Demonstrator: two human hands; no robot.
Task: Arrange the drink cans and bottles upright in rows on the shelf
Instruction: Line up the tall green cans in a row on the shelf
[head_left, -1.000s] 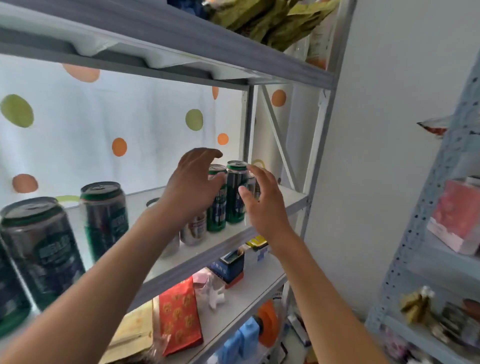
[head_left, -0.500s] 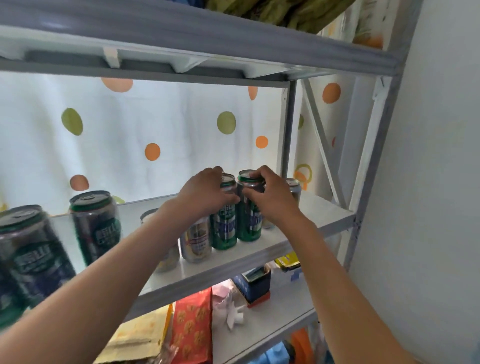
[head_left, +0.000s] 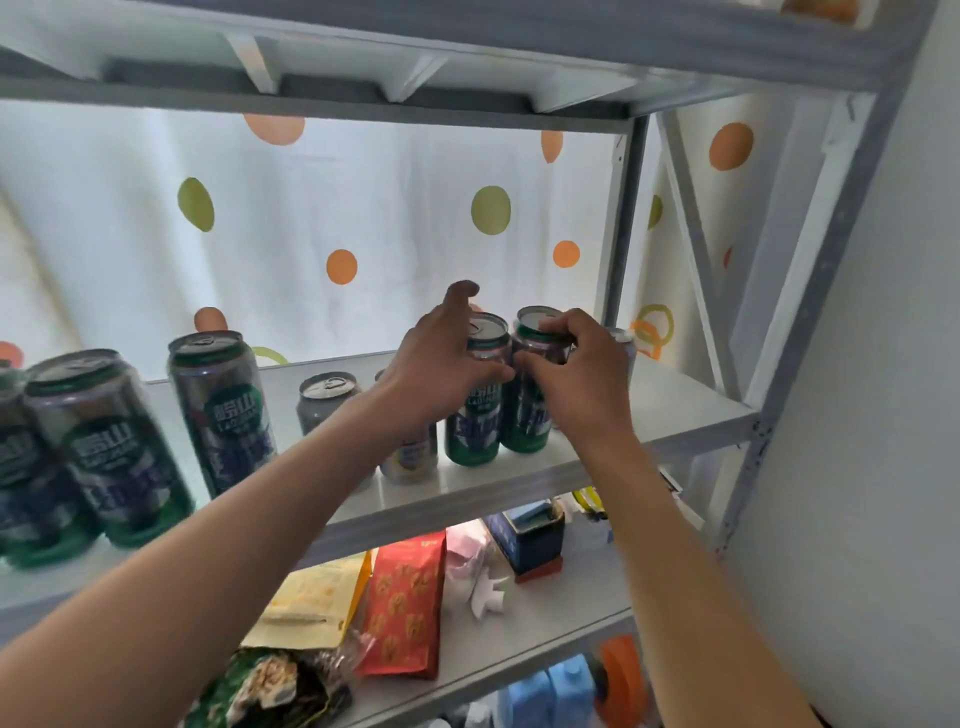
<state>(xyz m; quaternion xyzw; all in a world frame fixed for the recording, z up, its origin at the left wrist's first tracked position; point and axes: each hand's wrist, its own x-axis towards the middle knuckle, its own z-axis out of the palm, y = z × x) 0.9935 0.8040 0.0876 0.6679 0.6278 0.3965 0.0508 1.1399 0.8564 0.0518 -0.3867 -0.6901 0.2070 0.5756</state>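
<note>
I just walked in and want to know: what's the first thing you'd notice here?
Two hands meet mid-shelf: the left hand grips one tall green can and the right hand grips the green can beside it. More green cans stand upright at the left end of the white shelf. Behind them hangs a bright curtain with orange and green dots.

A second ago both hands hover open in front of the two tall green cans; now the left hand (head_left: 441, 364) wraps the left green can (head_left: 475, 395) with its index finger lifted above the rim, and the right hand (head_left: 582, 374) has its grip on the right green can (head_left: 530, 384), fingertips curled over its top edge. The two cans now stand upright side by side, touching, near the front of the shelf (head_left: 675, 410). The camera has swung closer and left, bringing more cans at the left into sight.
</note>
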